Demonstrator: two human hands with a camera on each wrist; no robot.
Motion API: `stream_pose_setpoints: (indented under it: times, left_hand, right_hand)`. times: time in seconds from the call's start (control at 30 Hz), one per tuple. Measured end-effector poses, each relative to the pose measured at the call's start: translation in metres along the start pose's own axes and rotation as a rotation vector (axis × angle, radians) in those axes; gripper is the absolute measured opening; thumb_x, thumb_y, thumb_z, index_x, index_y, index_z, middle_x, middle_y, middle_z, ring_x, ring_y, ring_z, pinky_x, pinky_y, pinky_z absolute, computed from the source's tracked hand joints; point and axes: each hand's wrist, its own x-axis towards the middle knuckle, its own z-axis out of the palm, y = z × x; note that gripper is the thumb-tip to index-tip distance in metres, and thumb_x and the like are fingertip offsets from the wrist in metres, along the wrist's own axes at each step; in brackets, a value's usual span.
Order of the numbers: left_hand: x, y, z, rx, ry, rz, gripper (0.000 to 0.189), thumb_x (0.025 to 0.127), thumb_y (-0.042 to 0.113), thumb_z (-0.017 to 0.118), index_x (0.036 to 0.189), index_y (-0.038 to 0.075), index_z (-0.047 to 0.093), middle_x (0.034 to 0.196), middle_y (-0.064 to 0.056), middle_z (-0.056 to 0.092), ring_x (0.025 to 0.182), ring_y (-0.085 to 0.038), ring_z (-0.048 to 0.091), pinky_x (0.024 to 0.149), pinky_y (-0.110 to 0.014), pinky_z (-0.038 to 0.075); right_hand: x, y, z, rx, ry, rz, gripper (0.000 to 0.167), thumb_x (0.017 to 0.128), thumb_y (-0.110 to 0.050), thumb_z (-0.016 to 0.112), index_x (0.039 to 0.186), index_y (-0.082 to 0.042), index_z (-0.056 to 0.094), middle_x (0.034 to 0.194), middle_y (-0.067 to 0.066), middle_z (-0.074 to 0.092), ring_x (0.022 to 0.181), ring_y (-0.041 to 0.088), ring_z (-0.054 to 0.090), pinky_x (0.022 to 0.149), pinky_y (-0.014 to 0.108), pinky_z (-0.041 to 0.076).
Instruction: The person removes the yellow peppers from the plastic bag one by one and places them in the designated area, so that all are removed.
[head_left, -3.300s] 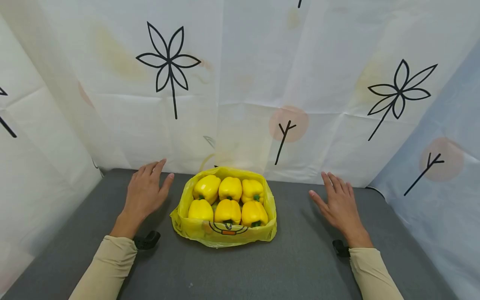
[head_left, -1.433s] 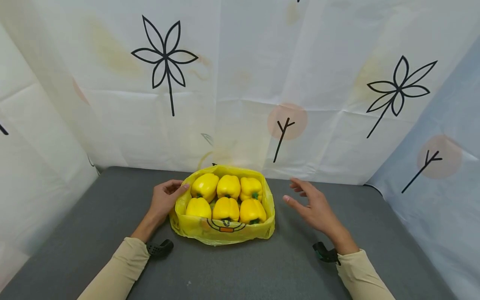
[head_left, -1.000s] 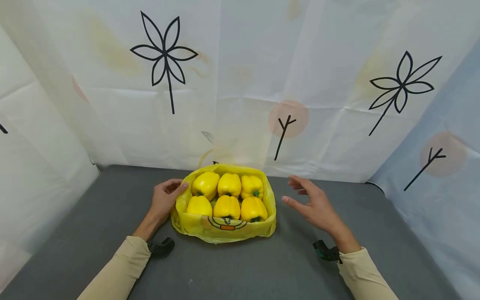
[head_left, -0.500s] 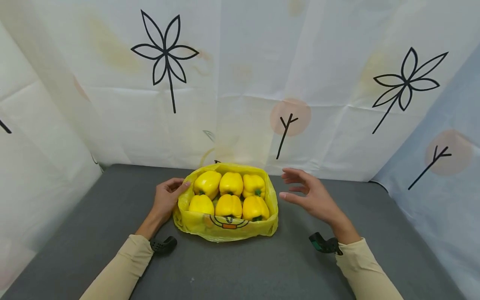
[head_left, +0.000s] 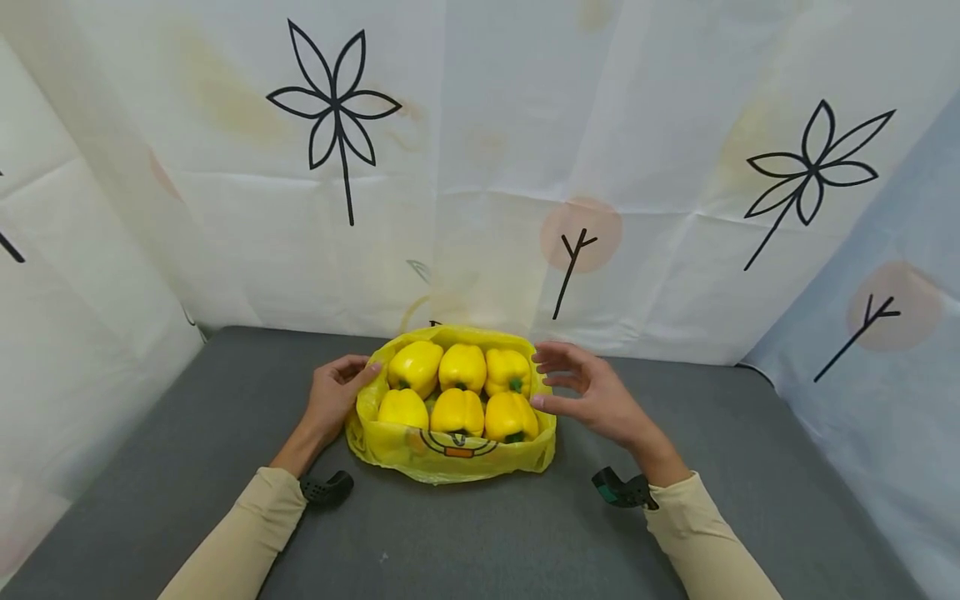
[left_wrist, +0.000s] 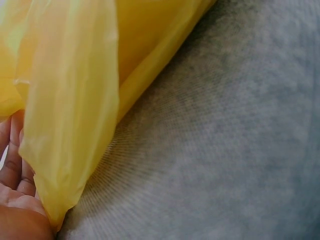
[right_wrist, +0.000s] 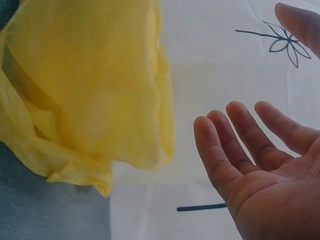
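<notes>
A yellow plastic bag [head_left: 450, 465] stands on the grey table with its mouth spread wide. Several yellow bell peppers [head_left: 457, 410] lie inside it in two rows. At the bag's left rim my left hand [head_left: 332, 400] pinches the plastic, thumb over the edge and fingers on the outside. The left wrist view shows its fingers [left_wrist: 15, 170] partly hidden behind the bag wall [left_wrist: 75, 100]. My right hand [head_left: 592, 393] is at the bag's right side, fingertips overlapping the rim in the head view. In the right wrist view, its fingers [right_wrist: 250, 135] are spread and hold nothing, apart from the bag [right_wrist: 90, 90].
The grey tabletop [head_left: 465, 542] extends in front and to both sides of the bag. A white cloth backdrop [head_left: 480, 167] with plant drawings rises close behind the bag. More cloth hangs at the left and right. A black strap device sits on each wrist.
Both hands have come inward from either side of the bag. My left hand has taken hold of the left rim. Lately my right hand has moved left to the right rim.
</notes>
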Motion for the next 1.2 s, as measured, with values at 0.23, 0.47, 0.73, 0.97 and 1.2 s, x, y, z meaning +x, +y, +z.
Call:
stream_pose_setpoints:
  times: [0.23, 0.47, 0.73, 0.97, 1.2]
  left_hand:
    - [0.000, 0.000, 0.000, 0.000, -0.004, -0.007, 0.037, 0.099, 0.021, 0.070, 0.117, -0.011, 0.065, 0.097, 0.004, 0.070, 0.086, -0.011, 0.067, 0.074, -0.024, 0.059]
    - [0.000, 0.000, -0.001, 0.013, -0.010, -0.007, 0.037, 0.099, 0.021, 0.070, 0.118, -0.011, 0.065, 0.096, 0.004, 0.069, 0.084, -0.011, 0.067, 0.073, -0.024, 0.059]
    - [0.001, 0.000, 0.000, 0.016, -0.005, -0.008, 0.037, 0.099, 0.021, 0.070, 0.118, -0.012, 0.065, 0.096, 0.005, 0.069, 0.085, -0.011, 0.066, 0.073, -0.024, 0.058]
    - [0.001, 0.000, 0.000, 0.019, -0.009, 0.000, 0.037, 0.099, 0.021, 0.070, 0.118, -0.012, 0.065, 0.096, 0.005, 0.069, 0.084, -0.011, 0.066, 0.073, -0.023, 0.058]
    - [0.000, -0.001, 0.000, 0.005, -0.006, -0.012, 0.035, 0.099, 0.020, 0.070, 0.116, -0.011, 0.066, 0.096, 0.004, 0.069, 0.084, -0.011, 0.067, 0.073, -0.024, 0.059]
  right_hand:
    - [0.001, 0.007, 0.011, 0.023, -0.023, 0.022, 0.066, 0.092, -0.013, 0.078, 0.148, -0.002, 0.046, 0.142, 0.026, 0.050, 0.129, 0.043, 0.050, 0.108, 0.052, 0.044]
    - [0.003, 0.014, 0.019, 0.027, -0.050, 0.065, 0.069, 0.091, -0.014, 0.078, 0.148, 0.004, 0.044, 0.143, 0.025, 0.050, 0.130, 0.042, 0.050, 0.109, 0.048, 0.044]
    - [0.004, 0.021, 0.019, -0.088, -0.079, 0.069, 0.066, 0.091, -0.020, 0.079, 0.145, 0.003, 0.048, 0.141, 0.022, 0.054, 0.127, 0.039, 0.054, 0.107, 0.054, 0.044]
    - [0.005, 0.026, 0.020, -0.139, -0.104, 0.113, 0.066, 0.089, -0.024, 0.081, 0.143, 0.001, 0.052, 0.140, 0.019, 0.056, 0.125, 0.037, 0.056, 0.107, 0.055, 0.043]
    - [0.004, 0.032, 0.021, -0.171, -0.108, 0.140, 0.067, 0.090, -0.028, 0.081, 0.143, 0.002, 0.052, 0.139, 0.019, 0.056, 0.124, 0.038, 0.056, 0.106, 0.056, 0.043]
